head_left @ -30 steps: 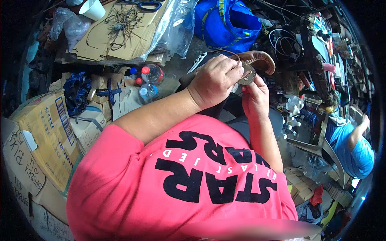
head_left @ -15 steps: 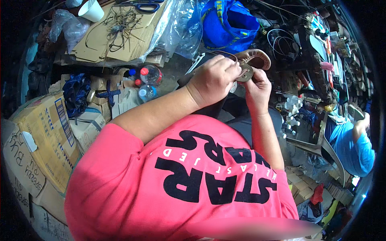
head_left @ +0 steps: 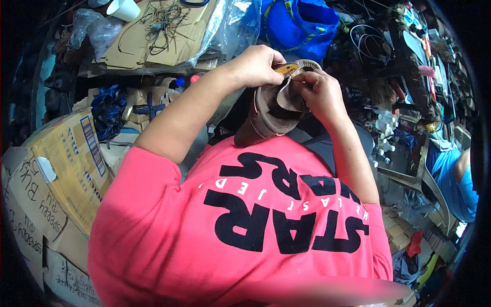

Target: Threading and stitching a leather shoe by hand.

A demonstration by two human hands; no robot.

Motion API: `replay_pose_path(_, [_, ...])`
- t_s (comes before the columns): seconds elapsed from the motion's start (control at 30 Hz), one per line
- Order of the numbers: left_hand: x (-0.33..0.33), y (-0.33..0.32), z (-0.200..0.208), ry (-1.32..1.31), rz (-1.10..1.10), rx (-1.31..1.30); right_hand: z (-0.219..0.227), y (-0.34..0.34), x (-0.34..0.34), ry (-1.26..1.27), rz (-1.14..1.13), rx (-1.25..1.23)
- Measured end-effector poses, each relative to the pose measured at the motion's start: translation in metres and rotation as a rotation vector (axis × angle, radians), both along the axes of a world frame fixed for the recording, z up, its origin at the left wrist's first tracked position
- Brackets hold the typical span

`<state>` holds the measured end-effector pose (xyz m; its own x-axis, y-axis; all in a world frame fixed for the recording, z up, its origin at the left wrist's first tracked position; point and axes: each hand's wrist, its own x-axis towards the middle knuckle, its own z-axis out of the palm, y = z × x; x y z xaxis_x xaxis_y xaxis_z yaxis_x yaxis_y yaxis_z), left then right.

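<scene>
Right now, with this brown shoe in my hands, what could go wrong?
The brown shoe might twist or slip if your grip loosens, since your left hand and right hand both pinch it near the opening. Its lower end also appears close against your pink shirt, so it could rub or mark the fabric.

The left hand (head_left: 257, 66) curls and the right hand (head_left: 321, 93) pinches at the far end of the brown shoe (head_left: 267, 113), forearms (head_left: 197, 105) angled inward.
</scene>
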<state>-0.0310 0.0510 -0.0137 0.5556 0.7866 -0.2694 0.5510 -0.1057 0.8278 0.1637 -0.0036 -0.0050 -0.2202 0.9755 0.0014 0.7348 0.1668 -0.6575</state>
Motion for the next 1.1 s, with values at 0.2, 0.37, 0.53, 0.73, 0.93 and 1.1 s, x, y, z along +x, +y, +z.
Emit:
replay_pose_path(0.2, [0.000,0.012,-0.011,0.001,-0.031,-0.071,-0.002,-0.003,0.006,-0.001,0.014,-0.003])
replay_pose_path(0.37, [0.000,0.016,-0.025,-0.089,-0.003,-0.147,-0.004,-0.004,0.004,0.038,-0.059,-0.043])
replay_pose_path(0.53, [-0.001,0.016,-0.027,-0.124,0.004,-0.157,0.000,-0.004,0.002,0.020,-0.075,-0.050])
replay_pose_path(0.73, [-0.001,0.016,-0.023,-0.195,0.010,-0.232,-0.001,-0.005,0.000,0.019,-0.091,-0.042])
replay_pose_path(0.93, [-0.003,0.015,-0.016,-0.296,0.031,-0.384,0.002,-0.004,-0.001,-0.027,-0.074,-0.036])
replay_pose_path(1.1, [-0.005,0.019,-0.020,-0.308,0.014,-0.429,0.004,-0.003,-0.002,-0.015,-0.080,-0.042])
